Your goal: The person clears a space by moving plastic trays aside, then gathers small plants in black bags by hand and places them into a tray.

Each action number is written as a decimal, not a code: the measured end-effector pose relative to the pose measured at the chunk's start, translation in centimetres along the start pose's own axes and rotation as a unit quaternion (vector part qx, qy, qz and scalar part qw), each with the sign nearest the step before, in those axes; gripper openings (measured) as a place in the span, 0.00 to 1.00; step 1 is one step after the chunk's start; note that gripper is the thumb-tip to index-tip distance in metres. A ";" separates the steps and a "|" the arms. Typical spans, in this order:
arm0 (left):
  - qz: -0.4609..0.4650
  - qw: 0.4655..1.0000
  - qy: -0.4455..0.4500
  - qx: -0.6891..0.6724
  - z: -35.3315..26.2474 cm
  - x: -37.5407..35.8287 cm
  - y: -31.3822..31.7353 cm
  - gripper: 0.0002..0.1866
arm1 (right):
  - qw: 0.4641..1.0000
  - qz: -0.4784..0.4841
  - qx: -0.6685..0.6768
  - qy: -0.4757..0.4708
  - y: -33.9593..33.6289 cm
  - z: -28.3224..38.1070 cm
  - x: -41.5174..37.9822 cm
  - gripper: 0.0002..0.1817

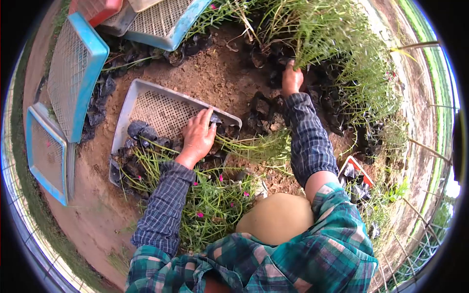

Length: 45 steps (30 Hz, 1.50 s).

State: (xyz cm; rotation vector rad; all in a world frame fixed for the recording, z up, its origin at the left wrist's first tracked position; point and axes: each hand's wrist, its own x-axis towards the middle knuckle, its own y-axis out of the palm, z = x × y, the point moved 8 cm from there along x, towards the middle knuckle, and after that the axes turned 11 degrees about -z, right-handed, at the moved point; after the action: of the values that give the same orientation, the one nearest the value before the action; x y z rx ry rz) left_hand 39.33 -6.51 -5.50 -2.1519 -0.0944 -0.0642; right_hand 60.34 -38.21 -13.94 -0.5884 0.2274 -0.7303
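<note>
My right hand [292, 79] is closed around the stems of a leafy green plant [320, 41] at the top of the view, among dark plastic grow bags. My left hand [199, 134] lies over the grey perforated crate [163, 91], its fingers stretched out by a black bag [215, 118] near the crate's right end. Several bagged plants lie tipped along the crate's near side, some black bags [141, 131] heaped at its left. One plant's green stems [259, 146] reach out past the crate's right corner. The left palm's underside is hidden.
Blue-rimmed crates [83, 73] stand stacked and leaning at left, with another blue crate [171, 39] and a red one [97, 9] behind. Pink-flowered plants [215, 205] lie before me, beside a tan rounded surface [276, 219]. A red-edged container [359, 171] sits at right.
</note>
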 end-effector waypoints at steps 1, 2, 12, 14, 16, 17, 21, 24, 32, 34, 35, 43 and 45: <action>-0.007 1.000 -0.009 -0.025 0.5 0.1 0.2 0.25 | 1.000 -0.014 0.013 0.003 0.6 -1.6 0.7 0.29; -0.014 0.999 -0.018 -0.047 1.3 0.2 0.4 0.25 | 0.999 -0.027 0.026 0.010 0.7 -1.7 0.3 0.29; 0.046 0.882 -0.215 -0.418 4.5 -0.1 0.5 0.30 | 0.975 0.107 0.189 0.057 -2.2 6.9 -10.0 0.22; 0.028 0.830 -0.261 -0.492 5.6 -0.1 0.6 0.34 | 0.944 0.161 0.287 0.026 -1.9 10.0 -13.2 0.18; 0.010 0.786 -0.321 -0.529 7.1 -0.3 -0.3 0.36 | 0.901 0.258 0.346 0.042 -1.6 13.4 -17.1 0.16; -0.024 0.769 -0.396 -0.501 6.8 -0.3 -2.5 0.39 | 0.886 0.302 0.343 0.076 -1.6 14.9 -19.7 0.15; -0.114 0.785 -0.370 -0.483 10.4 1.6 -6.6 0.36 | 0.838 0.442 0.318 -0.027 0.1 16.5 -28.3 0.08; -0.049 0.831 -0.307 -0.462 8.2 2.6 -7.6 0.31 | 0.721 0.603 0.266 -0.215 0.8 14.9 -34.0 0.22; 0.014 0.995 -0.087 -0.045 8.3 2.7 -1.1 0.20 | 0.927 0.165 0.139 -0.306 -4.6 11.6 -14.9 0.13; 0.018 0.992 -0.106 -0.070 7.6 3.0 -1.6 0.19 | 0.993 0.025 0.067 -0.098 -2.4 2.3 -3.5 0.23; 0.017 0.994 -0.093 -0.062 7.3 3.1 -1.6 0.19 | 0.998 -0.030 -0.005 -0.060 -3.4 1.4 0.3 0.28; 0.036 0.995 -0.081 -0.043 6.9 3.0 -1.5 0.21 | 0.990 -0.046 -0.094 -0.095 -2.1 3.2 5.2 0.22; 0.030 0.996 -0.075 -0.040 7.4 3.0 -1.2 0.20 | 0.992 -0.085 0.008 -0.089 -3.2 1.9 4.4 0.21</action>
State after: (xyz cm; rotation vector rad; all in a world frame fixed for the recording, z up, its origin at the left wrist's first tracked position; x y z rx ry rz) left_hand 42.26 0.46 -8.30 -2.2370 -0.1169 0.1308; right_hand 62.49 -42.27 -10.51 -0.6602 0.0056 -0.8377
